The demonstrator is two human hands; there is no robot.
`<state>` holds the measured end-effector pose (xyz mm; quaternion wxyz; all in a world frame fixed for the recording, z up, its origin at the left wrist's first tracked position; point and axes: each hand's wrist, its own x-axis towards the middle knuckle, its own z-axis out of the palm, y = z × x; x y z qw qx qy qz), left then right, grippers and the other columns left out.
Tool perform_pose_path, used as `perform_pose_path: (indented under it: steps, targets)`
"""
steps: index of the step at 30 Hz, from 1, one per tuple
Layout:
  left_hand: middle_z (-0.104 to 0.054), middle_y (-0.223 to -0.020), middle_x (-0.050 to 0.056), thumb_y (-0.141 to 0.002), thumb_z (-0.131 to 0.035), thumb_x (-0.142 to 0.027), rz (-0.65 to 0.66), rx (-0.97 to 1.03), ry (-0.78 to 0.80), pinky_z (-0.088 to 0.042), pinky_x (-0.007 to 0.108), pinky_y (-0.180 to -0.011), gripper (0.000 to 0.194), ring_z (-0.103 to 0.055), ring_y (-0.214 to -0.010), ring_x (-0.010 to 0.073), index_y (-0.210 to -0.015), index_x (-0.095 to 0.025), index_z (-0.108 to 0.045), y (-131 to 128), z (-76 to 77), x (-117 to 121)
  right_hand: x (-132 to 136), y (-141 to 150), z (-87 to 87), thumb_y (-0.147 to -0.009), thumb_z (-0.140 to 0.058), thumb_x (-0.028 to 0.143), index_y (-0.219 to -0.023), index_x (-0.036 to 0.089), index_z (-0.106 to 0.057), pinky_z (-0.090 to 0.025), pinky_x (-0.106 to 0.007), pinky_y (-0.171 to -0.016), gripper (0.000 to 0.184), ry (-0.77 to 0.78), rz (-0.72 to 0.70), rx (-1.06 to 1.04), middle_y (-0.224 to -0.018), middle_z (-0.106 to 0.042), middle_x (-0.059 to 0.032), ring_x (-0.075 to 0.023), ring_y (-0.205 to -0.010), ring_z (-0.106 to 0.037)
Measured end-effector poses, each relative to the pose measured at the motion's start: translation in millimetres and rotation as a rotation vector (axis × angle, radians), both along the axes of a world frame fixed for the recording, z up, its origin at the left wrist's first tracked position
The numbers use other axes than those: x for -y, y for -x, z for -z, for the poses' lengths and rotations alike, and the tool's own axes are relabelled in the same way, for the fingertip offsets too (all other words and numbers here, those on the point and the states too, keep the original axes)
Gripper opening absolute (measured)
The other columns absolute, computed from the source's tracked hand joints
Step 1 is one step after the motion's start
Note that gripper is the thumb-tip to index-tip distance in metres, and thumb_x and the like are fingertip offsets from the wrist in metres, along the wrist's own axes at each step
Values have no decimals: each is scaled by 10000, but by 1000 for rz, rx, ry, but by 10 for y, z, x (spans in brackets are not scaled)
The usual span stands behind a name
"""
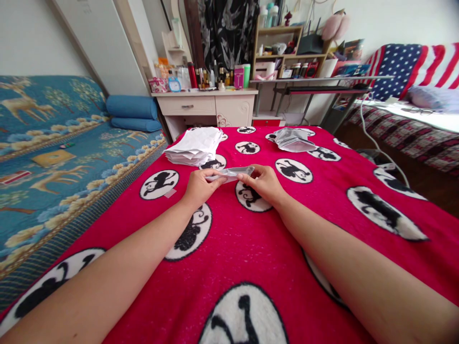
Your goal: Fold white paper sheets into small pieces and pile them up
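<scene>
Between the two hands, in the head view, is a thin grey-white paper (231, 173), seen almost edge-on above a red blanket (247, 253) with black-and-white oval prints. The left hand (200, 188) pinches its left end, thumb in front and fingers behind; the right hand (267, 183) grips the other end the same way, its thumb pointing inward. The thumbs are near each other but apart. Whether the paper touches the blanket cannot be told.

Beyond the left hand and slightly to its left lies a loose white stack (195, 145), its edges uneven. Past the right hand, off to the right, a smaller greyish pile (294, 140) lies fanned out. A small pale scrap (170, 193) rests on the blanket just left of the left hand.

Farther ahead of both hands stands a white dresser (234, 107) crowded with bottles. A blue patterned sofa (89, 143) runs along the left hand's side, well apart from it.
</scene>
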<state>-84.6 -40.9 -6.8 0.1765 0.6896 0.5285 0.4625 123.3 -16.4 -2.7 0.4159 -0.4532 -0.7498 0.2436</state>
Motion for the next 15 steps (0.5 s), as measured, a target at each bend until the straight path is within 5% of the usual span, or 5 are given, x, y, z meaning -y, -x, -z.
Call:
perform_pose_path:
  steps: [6,11,15]
  targets:
    - [-729,-785,29,-726,-714,-322,47,-8,17,-496,253,-605,227,-643,-667,155,-874,-151,-725,-12,-30,15,-36,-1,50,-686,-727,487,-825,145,-713,-398,-243,-549,370,86,-47,-89,-710,-676,-46,-140,-611,-554]
    - [-745,-862,60,-704,-759,-291,101,16,-26,-527,294,-734,583,-696,-793,189,-1245,-179,-571,-8,17,17,-36,-8,52,-664,-739,348,-703,152,-659,-366,-235,-494,215,173,-128,-192,-594,-620,1,-111,-516,-500]
    - [-747,-863,71,-734,-743,-376,84,-171,-84,-516,322,-723,308,-684,-778,207,-984,-197,-724,-10,40,12,-16,-14,40,-670,-738,330,-671,163,-654,-333,-231,-500,187,101,-40,-27,-567,-599,19,-107,-516,-488]
